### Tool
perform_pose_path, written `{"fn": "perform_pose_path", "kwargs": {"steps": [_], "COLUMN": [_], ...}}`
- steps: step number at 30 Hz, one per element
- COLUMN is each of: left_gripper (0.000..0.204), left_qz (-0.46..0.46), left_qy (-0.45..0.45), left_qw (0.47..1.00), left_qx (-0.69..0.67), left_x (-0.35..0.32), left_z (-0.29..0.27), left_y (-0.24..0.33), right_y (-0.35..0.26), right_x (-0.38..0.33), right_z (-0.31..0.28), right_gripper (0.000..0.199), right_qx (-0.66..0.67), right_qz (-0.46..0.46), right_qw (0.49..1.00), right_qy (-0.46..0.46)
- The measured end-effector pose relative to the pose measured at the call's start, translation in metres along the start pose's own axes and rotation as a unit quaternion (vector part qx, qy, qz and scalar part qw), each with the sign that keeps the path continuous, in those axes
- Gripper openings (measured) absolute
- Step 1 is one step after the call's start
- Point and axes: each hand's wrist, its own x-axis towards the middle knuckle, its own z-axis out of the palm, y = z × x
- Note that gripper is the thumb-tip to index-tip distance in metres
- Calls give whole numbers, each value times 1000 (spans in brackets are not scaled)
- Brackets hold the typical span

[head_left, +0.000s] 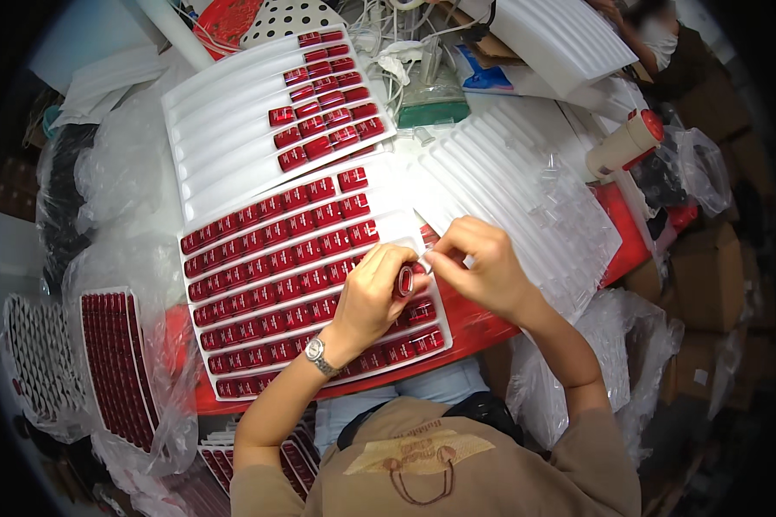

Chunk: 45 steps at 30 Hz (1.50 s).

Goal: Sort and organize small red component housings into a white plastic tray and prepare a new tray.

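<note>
My left hand [372, 289], with a watch on its wrist, is closed around a small glossy red container [405, 281]. One rounded end of that container faces up toward me, with a pale rim. Thumb and finger of my right hand [481, 260] pinch a small whitish piece [427, 258] right beside my left fingertips; its kind is too small to tell. Beneath both hands lies a white ridged tray [397, 226] with rows of similar red containers [272, 255]. My left hand and forearm hide part of its lower right rows.
A second white tray [207, 155], partly filled with red containers, lies behind. Clear ridged trays [517, 181] are stacked to the right. Farther back are a green-based clear bag [434, 103] and a beige cylinder with a red top [625, 145]. Plastic-wrapped filled trays [116, 370] stand at left.
</note>
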Motion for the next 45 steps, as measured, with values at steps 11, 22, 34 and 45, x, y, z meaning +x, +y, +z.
{"fn": "perform_pose_path", "kwargs": {"steps": [11,22,34,45], "left_gripper": [33,25,32,32], "left_qz": [-187,-107,-116,-114], "left_qy": [5,13,-32,-113], "left_qw": [981,994,990,980], "left_qx": [-44,-11,73,116], "left_x": [-11,-15,-17,-8], "left_z": [-12,3,0,-6], "left_y": [8,8,5,14], "right_y": [128,51,11,8], "right_x": [71,27,-29,-39], "right_z": [-68,-47,-4,15], "right_gripper": [26,23,23,16], "right_qx": [-407,245,379,403], "right_qz": [-84,102,97,141], "right_qw": [900,964,917,896], "right_qy": [130,35,80,122]}}
